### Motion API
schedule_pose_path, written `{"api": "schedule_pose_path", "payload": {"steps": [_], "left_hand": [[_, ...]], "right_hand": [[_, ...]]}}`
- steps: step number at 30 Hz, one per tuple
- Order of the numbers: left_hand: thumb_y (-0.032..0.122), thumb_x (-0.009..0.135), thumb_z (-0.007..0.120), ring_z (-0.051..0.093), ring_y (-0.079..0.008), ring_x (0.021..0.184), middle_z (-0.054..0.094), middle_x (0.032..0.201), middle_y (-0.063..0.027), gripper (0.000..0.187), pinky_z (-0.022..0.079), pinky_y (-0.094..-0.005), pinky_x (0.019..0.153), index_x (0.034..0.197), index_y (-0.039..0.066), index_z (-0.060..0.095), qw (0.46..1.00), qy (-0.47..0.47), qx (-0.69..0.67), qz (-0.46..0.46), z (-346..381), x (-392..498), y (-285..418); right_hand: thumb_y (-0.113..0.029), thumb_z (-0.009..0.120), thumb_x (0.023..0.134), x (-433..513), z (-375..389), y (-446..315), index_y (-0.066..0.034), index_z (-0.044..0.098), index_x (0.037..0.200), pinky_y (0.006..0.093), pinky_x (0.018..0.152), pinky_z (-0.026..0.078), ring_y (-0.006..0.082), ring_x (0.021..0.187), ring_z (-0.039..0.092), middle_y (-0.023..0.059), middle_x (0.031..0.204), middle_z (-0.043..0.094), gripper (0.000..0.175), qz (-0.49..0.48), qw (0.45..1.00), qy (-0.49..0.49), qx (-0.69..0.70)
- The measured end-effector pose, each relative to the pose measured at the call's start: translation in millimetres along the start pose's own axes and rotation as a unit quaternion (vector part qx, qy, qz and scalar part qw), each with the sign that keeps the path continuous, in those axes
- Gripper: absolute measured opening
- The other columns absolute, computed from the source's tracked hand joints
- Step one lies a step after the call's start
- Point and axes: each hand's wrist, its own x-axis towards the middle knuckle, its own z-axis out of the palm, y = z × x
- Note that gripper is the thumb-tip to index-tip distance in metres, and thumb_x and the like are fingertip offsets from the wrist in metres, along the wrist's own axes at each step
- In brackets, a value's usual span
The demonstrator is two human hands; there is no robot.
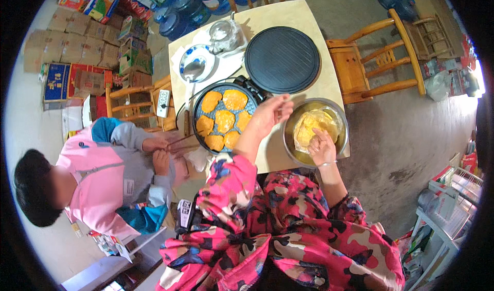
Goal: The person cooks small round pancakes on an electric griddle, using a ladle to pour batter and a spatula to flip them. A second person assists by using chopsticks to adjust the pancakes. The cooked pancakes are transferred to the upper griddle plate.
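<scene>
My left hand point(273, 112) hovers at the right rim of an electric griddle's lower pan point(242, 117), palm toward the bowl, fingers loosely bent, nothing visible in it. Several orange patties point(224, 121) lie in that pan, some shiny on top. The griddle's black ridged lid point(282, 59) is folded back flat on the table. My right hand point(323, 148), with a bracelet at the wrist, reaches into a steel bowl point(288, 148). Its fingertips meet a yellow mass point(308, 128) in clear plastic; whether they grip it is unclear.
A blue-patterned plate point(208, 69) with a ladle point(193, 70) and a plastic-wrapped jar point(222, 31) stand on the table point(266, 16). At left, another person point(104, 167) holds thin sticks point(181, 138) near the pan. A power strip point(163, 102) lies on a chair. A wooden chair point(349, 69) is at right.
</scene>
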Motion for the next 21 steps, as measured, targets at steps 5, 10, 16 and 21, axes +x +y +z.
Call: {"api": "schedule_pose_path", "payload": {"steps": [5, 10, 16, 21], "left_hand": [[0.029, 0.089, 0.045, 0.054, -0.0262, 0.101, 0.054, 0.114, -0.0124, 0.03, 0.043, -0.0396, 0.087, 0.111, 0.01, 0.05, 0.99, 0.039, -0.135, 0.009, -8, 106, 36], [0.034, 0.09, 0.041, 0.049, -0.0315, 0.109, 0.052, 0.118, -0.0136, 0.033, 0.039, -0.0441, 0.092, 0.109, 0.008, 0.048, 0.981, -0.002, -0.191, 0.045, -15, 188, 44], [0.035, 0.091, 0.037, 0.047, -0.0328, 0.111, 0.049, 0.122, -0.0139, 0.035, 0.039, -0.0454, 0.092, 0.111, 0.008, 0.047, 0.971, 0.01, -0.236, 0.048, -18, 207, 41], [0.031, 0.091, 0.039, 0.05, -0.0301, 0.109, 0.052, 0.119, -0.0133, 0.033, 0.041, -0.0427, 0.091, 0.113, 0.008, 0.047, 0.983, 0.066, -0.158, 0.06, -1, 205, 42]], "right_hand": [[-0.03, 0.041, 0.089, -38, -23, -16, -0.0004, 0.054, 0.106, 0.0235, 0.045, 0.028, 0.0108, 0.046, 0.032, 0.0003, 0.057, 0.037, 0.037, -0.105, 0.993, 0.046, 0.011], [-0.025, 0.041, 0.089, -83, -52, -16, 0.0009, 0.054, 0.107, 0.0237, 0.045, 0.03, 0.0103, 0.047, 0.035, 0.0023, 0.062, 0.047, 0.034, -0.163, 0.982, 0.084, 0.034], [-0.028, 0.038, 0.091, -95, -59, -6, -0.0005, 0.054, 0.109, 0.0232, 0.044, 0.031, 0.0098, 0.049, 0.037, 0.0027, 0.064, 0.048, 0.037, -0.189, 0.973, 0.111, 0.066], [-0.028, 0.039, 0.09, -89, -53, -5, -0.0005, 0.051, 0.112, 0.0238, 0.045, 0.033, 0.01, 0.051, 0.039, 0.0028, 0.066, 0.049, 0.037, -0.188, 0.974, 0.107, 0.074]]}}
